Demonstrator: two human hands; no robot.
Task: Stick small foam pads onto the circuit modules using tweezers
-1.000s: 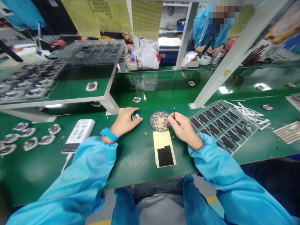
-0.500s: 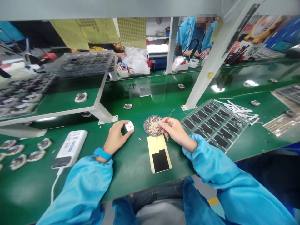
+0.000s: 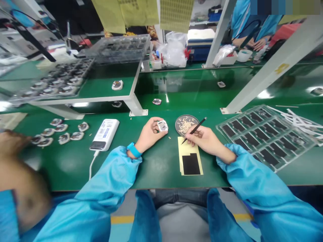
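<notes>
Between the thumb and fingers of my left hand (image 3: 150, 132) is a small white-rimmed device part (image 3: 163, 126), its inner side facing up. My right hand (image 3: 200, 137) is closed around dark tweezers (image 3: 196, 129), whose tip points down at a yellow sheet (image 3: 181, 149). A black rectangular piece (image 3: 191, 164) lies on the lower part of that sheet. Just behind my right hand, a round dark dish (image 3: 180, 125) holds many tiny beige pieces (image 3: 186, 123).
A white power bank (image 3: 105, 132) with a cable lies left, beside several device parts (image 3: 61, 127). A compartment tray (image 3: 259, 132) and white strips (image 3: 300, 121) are right. A metal shelf (image 3: 101, 98) and post (image 3: 262, 64) stand behind. Another person's arm (image 3: 21, 178) reaches in far left.
The view has shifted left. The device part in my left hand now shows its inner side. The tweezers have moved from the dish to over the yellow sheet. Another person's arm has appeared.
</notes>
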